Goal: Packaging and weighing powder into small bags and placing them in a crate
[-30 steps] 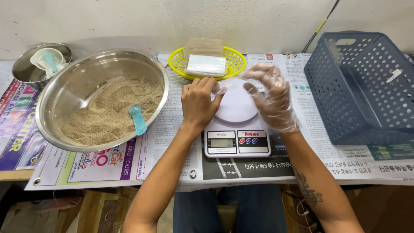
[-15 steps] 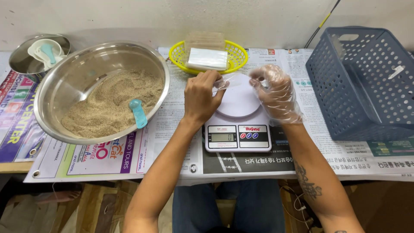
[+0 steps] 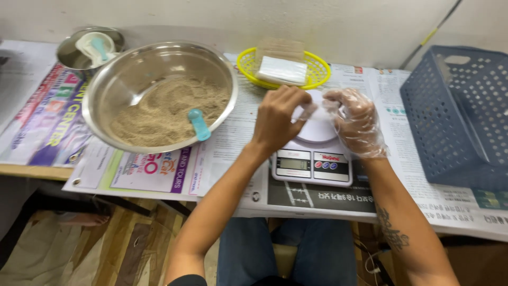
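Left hand: I see my bare left hand (image 3: 278,119) over the near-left edge of the scale's platter, fingers curled in and pinching the edge of a small clear plastic bag (image 3: 316,108); the knuckles face the camera.
Right hand: my right hand (image 3: 355,123), in a thin clear disposable glove, is just right of the left hand, fingers bent and pinching the other side of the same bag. The two hands nearly meet at the fingertips.
Clear plastic bag: held between both hands, above the platter. It is thin and see-through; I cannot tell whether it is open or holds anything.
Kitchen scale (image 3: 312,161): white, directly under both hands, round platter partly covered by them; display and buttons lie on my side of the hands, near the wrists.
Steel bowl (image 3: 132,74): large, well to the left of the left hand, holding a heap of tan powder (image 3: 159,114) with a pale blue scoop (image 3: 199,125) lying in it, handle toward the left forearm.
Yellow basket (image 3: 312,71): just beyond both hands, by the wall, holding a stack of flat clear bags (image 3: 281,69).
Small steel bowl (image 3: 71,53): far left and beyond the large bowl, with a pale scoop (image 3: 95,46) inside.
Blue perforated crate (image 3: 455,116): to the right of the right hand, apart from it.
Newspaper (image 3: 233,137): sheets cover the table under everything listed.
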